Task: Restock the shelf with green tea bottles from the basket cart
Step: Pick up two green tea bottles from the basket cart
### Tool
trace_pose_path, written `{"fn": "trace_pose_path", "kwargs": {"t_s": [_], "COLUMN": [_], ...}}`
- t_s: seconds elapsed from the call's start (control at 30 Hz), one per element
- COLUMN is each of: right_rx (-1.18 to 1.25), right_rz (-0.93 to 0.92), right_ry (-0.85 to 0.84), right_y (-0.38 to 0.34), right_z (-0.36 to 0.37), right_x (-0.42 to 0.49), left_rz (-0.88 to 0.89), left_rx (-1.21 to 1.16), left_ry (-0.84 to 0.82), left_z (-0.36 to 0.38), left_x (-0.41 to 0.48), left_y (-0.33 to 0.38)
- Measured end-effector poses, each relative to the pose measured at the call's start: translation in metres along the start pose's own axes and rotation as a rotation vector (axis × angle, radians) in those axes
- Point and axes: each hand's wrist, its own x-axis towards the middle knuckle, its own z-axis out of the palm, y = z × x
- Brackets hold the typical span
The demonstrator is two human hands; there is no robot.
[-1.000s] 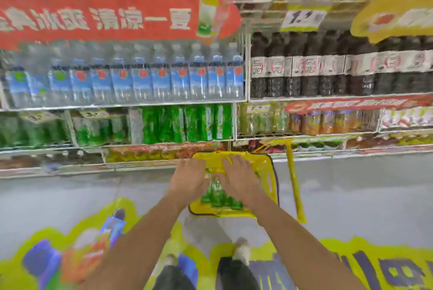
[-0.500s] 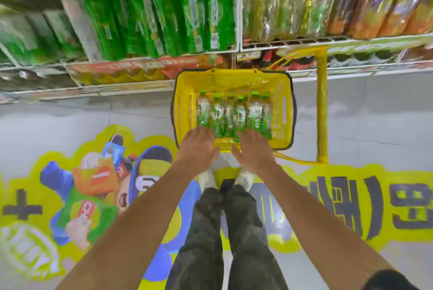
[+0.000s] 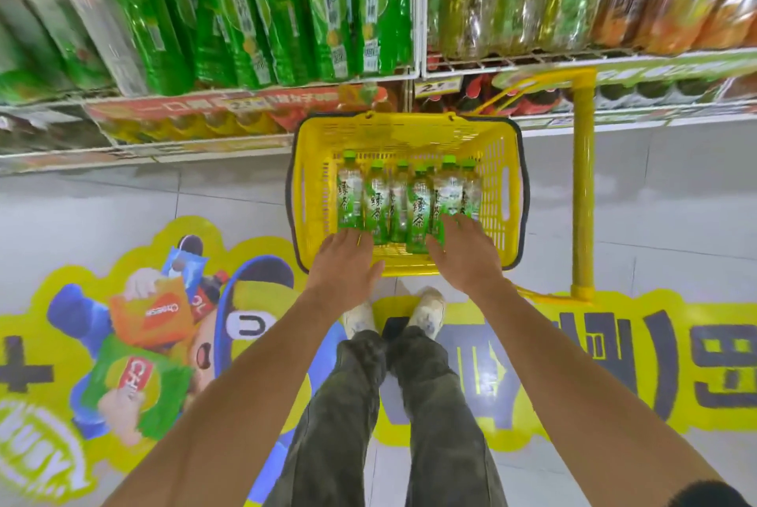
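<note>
1. Both hands reach down over the near rim of the yellow basket cart [image 3: 315, 187]: left hand [image 3: 346, 260] at the near-left corner, right hand [image 3: 463, 256] at the near-right.
2. Left hand lies palm down with its fingers spread and loose, gripping nothing; the fingertips sit right at the bottom ends of the leftmost bottles, though contact is hard to judge.
3. Right hand is spread open too, palm down, its fingers lying over the lower ends of the rightmost bottles, not yet wrapped around any.
4. Green tea bottles [image 3: 403, 199], about six, lie in a row inside the basket, green caps pointing at the far wall, bases toward the person.
5. Beyond the basket's far rim runs the shelf [image 3: 413, 74], a white wire rack; its tier there is packed with green-labelled bottles [image 3: 286, 15], blurred.
6. Right of the basket a yellow handle [image 3: 582, 187] of the cart rises toward the shelf.
7. Just short of the near rim, the person's pale shoes [image 3: 395, 312] stand on a cartoon floor sticker [image 3: 135, 322] spreading off to the left.
</note>
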Motion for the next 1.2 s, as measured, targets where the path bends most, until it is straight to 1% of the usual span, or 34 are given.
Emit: {"fn": "trace_pose_path", "kwargs": {"t_s": [0.17,0.27,0.33,0.47,0.57,0.7,0.83,0.93,1.07,1.2], "right_rx": [-0.008,0.005,0.068,0.163,0.255,0.277,0.385,0.448,0.46,0.492], "right_rz": [0.038,0.081,0.136,0.259,0.34,0.389,0.407,0.427,0.407,0.385], "right_ry": [0.051,0.071,0.105,0.214,0.324,0.366,0.377,0.355,0.295,0.319], "right_y": [0.023,0.035,0.041,0.043,0.042,0.045,0.045,0.044,0.026,-0.011], "right_z": [0.028,0.053,0.07,0.096,0.11,0.119,0.114,0.103,0.072,0.021], "right_x": [0.031,0.059,0.079,0.112,0.123,0.13,0.129,0.118,0.083,0.03], "left_rz": [-0.063,-0.142,-0.228,-0.424,-0.544,-0.681,-0.723,-0.746,-0.693,-0.62], "left_rx": [-0.017,-0.044,-0.077,-0.252,-0.391,-0.557,-0.599,-0.626,-0.651,-0.684], "left_ry": [0.017,-0.009,-0.009,-0.008,0.044,0.086,0.1,0.117,0.193,0.27], "left_z": [0.024,0.052,0.071,0.106,0.125,0.139,0.139,0.12,0.072,0.014], "left_x": [0.05,0.087,0.114,0.163,0.187,0.201,0.194,0.168,0.119,0.062], "left_y": [-0.016,-0.032,-0.045,-0.068,-0.078,-0.084,-0.09,-0.082,-0.061,-0.034]}}
